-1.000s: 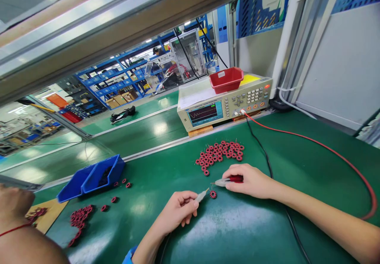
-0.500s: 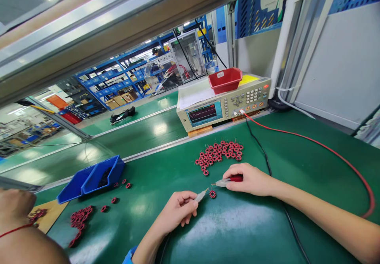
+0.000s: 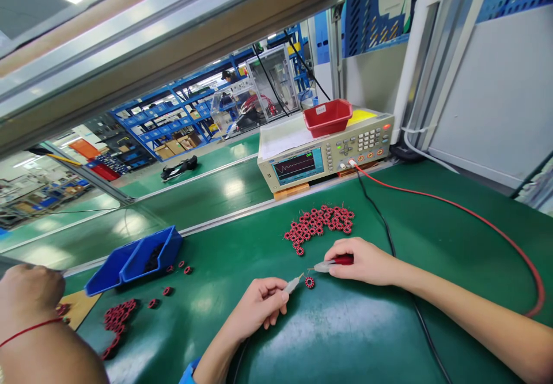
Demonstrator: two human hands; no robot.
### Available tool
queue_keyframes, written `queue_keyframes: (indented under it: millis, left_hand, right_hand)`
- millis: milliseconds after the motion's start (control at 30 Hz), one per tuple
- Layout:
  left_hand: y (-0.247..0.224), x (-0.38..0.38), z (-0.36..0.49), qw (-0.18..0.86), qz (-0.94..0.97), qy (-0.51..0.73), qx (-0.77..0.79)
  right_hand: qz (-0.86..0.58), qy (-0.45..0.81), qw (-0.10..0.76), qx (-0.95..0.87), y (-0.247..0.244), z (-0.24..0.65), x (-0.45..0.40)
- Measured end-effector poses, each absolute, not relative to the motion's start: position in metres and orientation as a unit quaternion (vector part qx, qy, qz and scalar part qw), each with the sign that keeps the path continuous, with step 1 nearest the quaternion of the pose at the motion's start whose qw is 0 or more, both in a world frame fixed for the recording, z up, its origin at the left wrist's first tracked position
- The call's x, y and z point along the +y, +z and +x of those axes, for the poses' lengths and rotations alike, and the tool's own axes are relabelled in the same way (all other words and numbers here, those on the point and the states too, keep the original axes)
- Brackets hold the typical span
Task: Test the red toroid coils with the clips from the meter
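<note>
Between my hands a small red-wound toroidal coil (image 3: pixel 310 282) lies on the green mat, its thin leads pointing up. My left hand (image 3: pixel 264 306) is closed round a test probe (image 3: pixel 293 284) with a pale grip, its tip close to one lead. From the other side my right hand (image 3: pixel 360 260) pinches a second test probe (image 3: pixel 330 265) with a red body, its tip by the other lead. Whether the tips touch the leads is too small to tell. Behind them sits a cluster of similar coils (image 3: pixel 319 223). The tester (image 3: pixel 328 148) shows a waveform and a green "OK".
A red tray (image 3: pixel 328 118) rests on the tester. Red cable (image 3: pixel 458 200) and black cable (image 3: pixel 380 214) cross the mat at right. Blue bins (image 3: pixel 129 263) and more coils (image 3: pixel 118 318) lie at left, beside another person's hand (image 3: pixel 30 292).
The tester's screen has gone from a red "NG" to a green "OK". At left the other person's hand has shifted a little rightward. My hands and both probes hold their places.
</note>
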State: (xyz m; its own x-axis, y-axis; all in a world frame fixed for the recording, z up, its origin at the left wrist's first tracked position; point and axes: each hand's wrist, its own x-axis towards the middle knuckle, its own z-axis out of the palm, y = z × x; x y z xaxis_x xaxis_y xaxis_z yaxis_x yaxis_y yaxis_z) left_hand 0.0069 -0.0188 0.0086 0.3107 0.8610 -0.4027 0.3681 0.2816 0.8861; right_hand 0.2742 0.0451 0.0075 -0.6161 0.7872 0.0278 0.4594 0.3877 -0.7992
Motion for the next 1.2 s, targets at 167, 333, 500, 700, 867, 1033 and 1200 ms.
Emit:
queue_keyframes:
  millis: [167, 333, 500, 700, 867, 1033, 1200]
  left_hand:
    - [0.008, -0.019, 0.007, 0.584, 0.561, 0.21, 0.548]
    - [0.008, -0.019, 0.006, 0.588, 0.562, 0.21, 0.544]
    - [0.006, -0.02, 0.005, 0.587, 0.56, 0.214, 0.544]
    - [0.007, -0.019, 0.005, 0.586, 0.563, 0.208, 0.545]
    - [0.007, -0.017, 0.006, 0.585, 0.564, 0.212, 0.542]
    - [0.006, -0.018, 0.005, 0.583, 0.567, 0.209, 0.544]
    - [0.006, -0.018, 0.004, 0.586, 0.57, 0.212, 0.536]
  right_hand:
    - [-0.37, 0.409, 0.229, -0.802, 0.006, 0.271, 0.044]
    - [-0.355, 0.41, 0.218, -0.811, 0.004, 0.267, 0.039]
    - [-0.369, 0.406, 0.202, -0.812, 0.006, 0.265, 0.034]
    - [-0.385, 0.4, 0.189, -0.81, 0.01, 0.263, 0.033]
    - [-0.388, 0.395, 0.19, -0.811, 0.011, 0.263, 0.034]
    - [-0.386, 0.391, 0.19, -0.813, 0.01, 0.263, 0.034]
    - [-0.383, 0.393, 0.195, -0.813, 0.009, 0.264, 0.033]
